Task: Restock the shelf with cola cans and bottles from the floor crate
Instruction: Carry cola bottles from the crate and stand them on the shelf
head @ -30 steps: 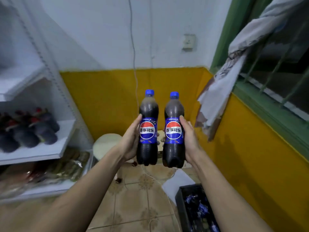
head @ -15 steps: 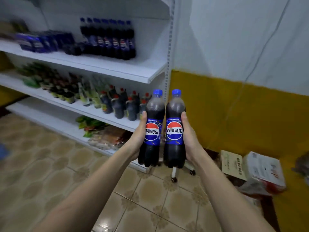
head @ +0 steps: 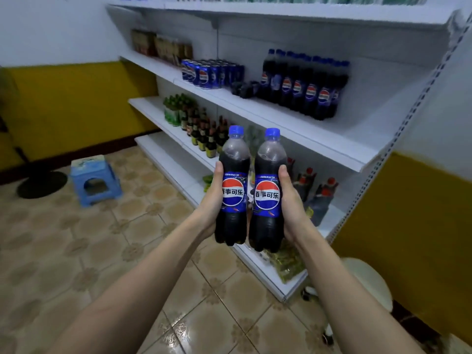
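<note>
Dark cola fills two upright bottles held side by side, almost touching, in front of the white shelf [head: 301, 139]. The left hand [head: 213, 200] wraps the left bottle [head: 232, 190] from its outer side, and the right hand [head: 291, 203] wraps the right bottle [head: 267, 198] likewise, fingers curled behind each label. Shelved cola bottles [head: 304, 85] stand up and to the right, nearer the right hand; free board lies toward that shelf's right edge.

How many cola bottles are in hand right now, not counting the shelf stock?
2. One cola bottle is gripped by the left hand, the other cola bottle by the right hand, side by side, upright. None hidden behind them that I can see.
</note>
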Demonstrator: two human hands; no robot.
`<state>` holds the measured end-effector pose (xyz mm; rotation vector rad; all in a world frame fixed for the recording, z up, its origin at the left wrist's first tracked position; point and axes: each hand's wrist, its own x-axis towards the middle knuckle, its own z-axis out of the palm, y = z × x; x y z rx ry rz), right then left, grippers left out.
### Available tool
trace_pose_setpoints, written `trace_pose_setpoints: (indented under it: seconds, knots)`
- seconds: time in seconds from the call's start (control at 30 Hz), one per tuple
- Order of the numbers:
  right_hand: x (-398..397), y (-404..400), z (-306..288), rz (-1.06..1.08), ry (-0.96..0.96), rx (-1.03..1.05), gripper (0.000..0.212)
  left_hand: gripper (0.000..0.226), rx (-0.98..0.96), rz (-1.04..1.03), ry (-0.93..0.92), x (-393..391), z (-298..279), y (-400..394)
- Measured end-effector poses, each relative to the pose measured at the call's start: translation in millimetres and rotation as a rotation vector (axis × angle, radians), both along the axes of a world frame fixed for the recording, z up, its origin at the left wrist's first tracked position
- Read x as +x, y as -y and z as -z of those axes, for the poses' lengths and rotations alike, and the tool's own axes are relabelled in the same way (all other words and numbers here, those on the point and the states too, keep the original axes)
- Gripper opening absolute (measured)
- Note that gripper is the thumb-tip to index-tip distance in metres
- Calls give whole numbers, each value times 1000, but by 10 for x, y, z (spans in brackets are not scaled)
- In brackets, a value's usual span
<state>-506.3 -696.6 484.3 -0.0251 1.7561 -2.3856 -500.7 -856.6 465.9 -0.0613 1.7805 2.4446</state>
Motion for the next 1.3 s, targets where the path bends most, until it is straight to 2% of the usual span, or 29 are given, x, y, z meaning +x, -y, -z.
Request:
trace_pose_setpoints:
  seconds: [0.1,0.27,0.47,0.57,0.77,0.97,1.07,1.3]
  knots:
    - [-380,234,9,-51,-14,-6,82,74,27,-42,-17,-297,8,214]
    - [-1157,454,25,-188,-27,-92,72,78,2,-97,-30,-963,-38,469]
    - [-2187,610,-141,-271,-81,-89,74,74,-13,-190,-18,-1869,-271,529]
    - [-2633,642,-238,-300,-88,-116,82,71,-15,-227,-36,-2296,-368,548]
    - [-3395,720,-333,-310,-129,-144,42,82,6,-201,-17,-3122,-420,688]
    - [-4134,909,-322,-227,-159,-93,32,86,10,-146,-80,-3987,-361,909]
    - [-4508,1005,-273,-166,-170,-40,40,83,-10,-106,-130,-4500,-307,1046]
    - [-5286,1228,-328,63,-227,95,53,54,-103,64,-218,-5595,-372,1445]
